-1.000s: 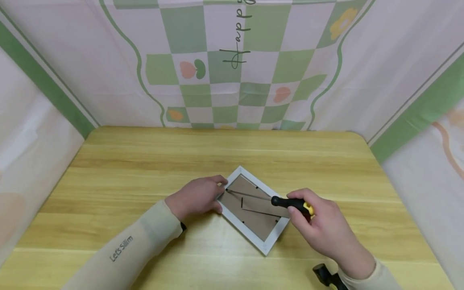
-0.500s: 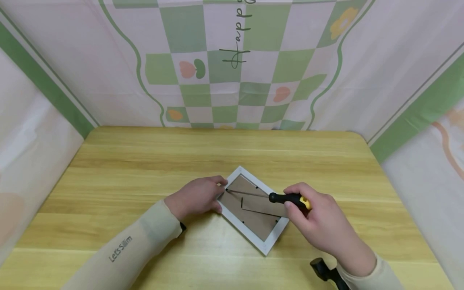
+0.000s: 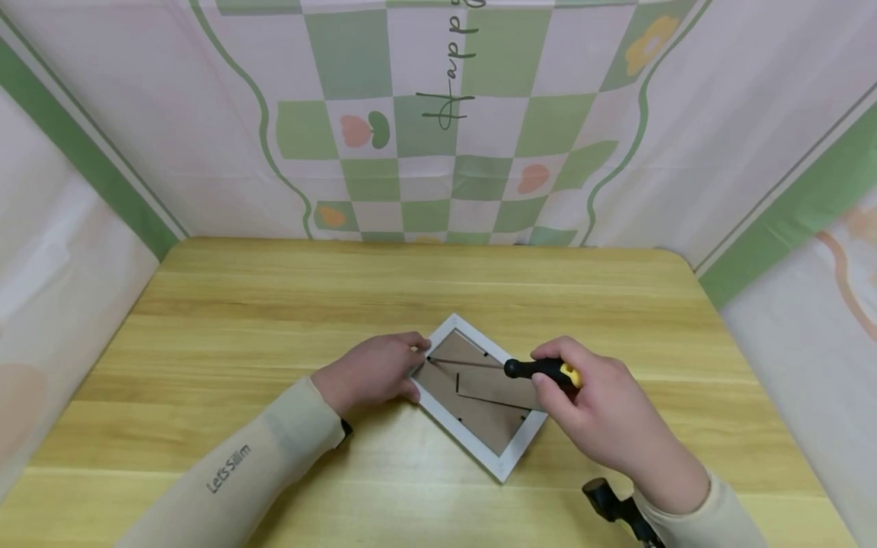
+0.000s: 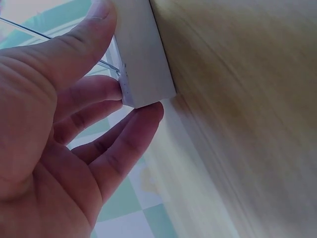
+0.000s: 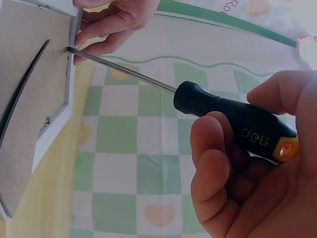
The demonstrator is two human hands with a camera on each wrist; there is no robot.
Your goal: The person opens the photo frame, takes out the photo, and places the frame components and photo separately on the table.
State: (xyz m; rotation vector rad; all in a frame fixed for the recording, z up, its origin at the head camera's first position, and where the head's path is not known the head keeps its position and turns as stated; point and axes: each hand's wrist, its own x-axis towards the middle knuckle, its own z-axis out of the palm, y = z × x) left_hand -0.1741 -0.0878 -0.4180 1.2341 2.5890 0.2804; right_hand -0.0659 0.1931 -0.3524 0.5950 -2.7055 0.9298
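A white picture frame [image 3: 463, 430] lies face down on the table, its brown backing board [image 3: 492, 420] upward with small black tabs along the edges. My left hand [image 3: 373, 371] grips its left corner, thumb on one side and fingers on the other; the left wrist view shows them on the frame's white edge [image 4: 141, 54]. My right hand [image 3: 610, 415] holds a black-and-yellow screwdriver [image 5: 237, 119] by the handle. The shaft slants low across the board, and its tip meets a tab at the left corner [image 5: 69, 49], beside my left fingers.
A black-headed hammer [image 3: 620, 510] lies at the near right, partly under my right sleeve. The wooden table [image 3: 274, 289] ends at a patterned curtain [image 3: 425, 175] behind, with more cloth on both sides.
My right hand and the screwdriver handle have shifted slightly left and away from me, while the tip stays at the corner tab. The hammer has slid a little the same way. My left hand stays put.
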